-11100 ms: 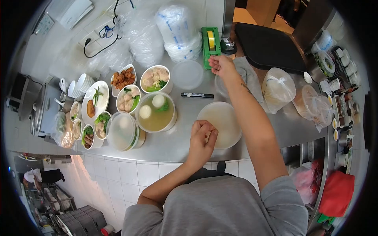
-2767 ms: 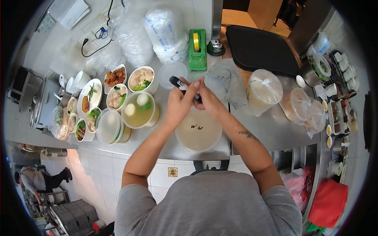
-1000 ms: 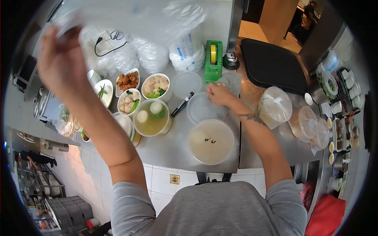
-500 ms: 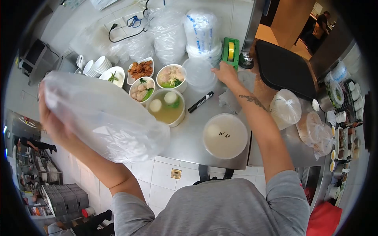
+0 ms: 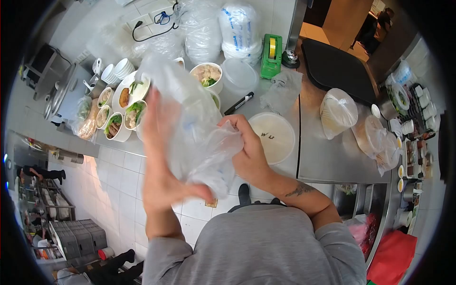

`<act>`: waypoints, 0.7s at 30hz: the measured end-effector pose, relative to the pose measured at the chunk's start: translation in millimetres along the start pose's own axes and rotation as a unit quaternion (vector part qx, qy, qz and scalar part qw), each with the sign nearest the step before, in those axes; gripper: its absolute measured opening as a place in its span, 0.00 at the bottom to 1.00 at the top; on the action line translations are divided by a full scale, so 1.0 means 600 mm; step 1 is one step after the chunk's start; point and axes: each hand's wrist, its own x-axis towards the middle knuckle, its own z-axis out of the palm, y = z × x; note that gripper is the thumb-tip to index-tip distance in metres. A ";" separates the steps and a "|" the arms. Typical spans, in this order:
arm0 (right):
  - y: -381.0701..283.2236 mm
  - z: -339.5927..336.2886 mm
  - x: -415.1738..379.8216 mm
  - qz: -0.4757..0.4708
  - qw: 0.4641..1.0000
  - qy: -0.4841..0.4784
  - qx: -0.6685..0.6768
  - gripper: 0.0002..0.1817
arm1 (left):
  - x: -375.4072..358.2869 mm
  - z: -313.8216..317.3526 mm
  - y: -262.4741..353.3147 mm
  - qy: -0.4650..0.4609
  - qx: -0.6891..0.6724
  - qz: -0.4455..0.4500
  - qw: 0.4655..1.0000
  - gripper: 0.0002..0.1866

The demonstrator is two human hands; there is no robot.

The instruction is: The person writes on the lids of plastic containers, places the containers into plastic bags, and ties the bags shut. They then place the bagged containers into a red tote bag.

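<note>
Here we have the left hand (image 5: 164, 156) up at the left, palm wide open, fingers stretched toward the far side and thumb splayed out to the right against the plastic bag (image 5: 190, 123). It's badly blurred, so we can't tell whether those fingers have any hold on the film. Over to the right hand (image 5: 247, 149): we see it curled closed, pinching the bag's right edge, with the forearm slanting in from the near right. The bag itself hangs between the two hands, over the counter's near edge, bunched and rumpled low down.

Just right of that grip, we've got the lidded tub (image 5: 275, 137), black letters on top, its left side partly behind the right hand. A black marker (image 5: 239, 103) lies beyond it, pointing far and right. Farther still, we spot clear lids (image 5: 240, 74) and the green tape dispenser (image 5: 271, 56), with a bell (image 5: 290, 59) just beside that. Two bagged containers stand off to the right, nearer than the black tray (image 5: 338, 70).

On the left, we see the white plate (image 5: 137, 97) and small food bowls. The bag stands in our way here: it covers most of the middle group, leaving the dumpling bowl (image 5: 207, 75) showing at the far side and only slivers of other rims. A person in the far-right doorway is partly cut off.
</note>
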 end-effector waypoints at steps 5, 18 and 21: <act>-0.075 0.014 -0.065 0.050 0.984 -0.159 -0.060 0.21 | -0.204 0.006 0.037 -0.068 -0.075 -0.432 0.896 0.16; 0.024 -0.163 -0.318 0.440 0.728 0.107 0.514 0.11 | -0.388 0.160 0.089 0.278 -0.463 -0.632 0.555 0.10; 0.039 -0.180 -0.335 0.280 0.930 0.030 0.238 0.06 | -0.400 0.173 0.095 0.232 -0.460 -0.616 0.596 0.08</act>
